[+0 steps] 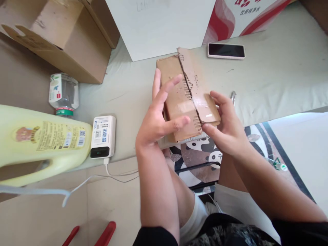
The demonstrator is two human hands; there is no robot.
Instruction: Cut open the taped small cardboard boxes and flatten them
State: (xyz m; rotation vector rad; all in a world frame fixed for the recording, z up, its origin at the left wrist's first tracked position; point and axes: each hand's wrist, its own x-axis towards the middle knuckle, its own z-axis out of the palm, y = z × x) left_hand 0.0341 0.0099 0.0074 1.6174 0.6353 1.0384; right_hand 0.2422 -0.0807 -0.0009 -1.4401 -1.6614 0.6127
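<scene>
The cloth-covered bench (pixel 271 78) is extending beyond a brown cardboard box (pixel 174 92) at its near edge. The left hand (pixel 156 118) is touching the box's left side, fingers wide; the right hand (pixel 227 128) is gripping its right end. A phone (pixel 227 51) is lying beyond.

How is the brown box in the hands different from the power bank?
The box is brown cardboard with a ragged flap edge; the power bank is white with a black end. The box looks bigger than the power bank. The box is between the left hand and right hand; the power bank lies on the table with a cable plugged in. Both are boxy.
</scene>
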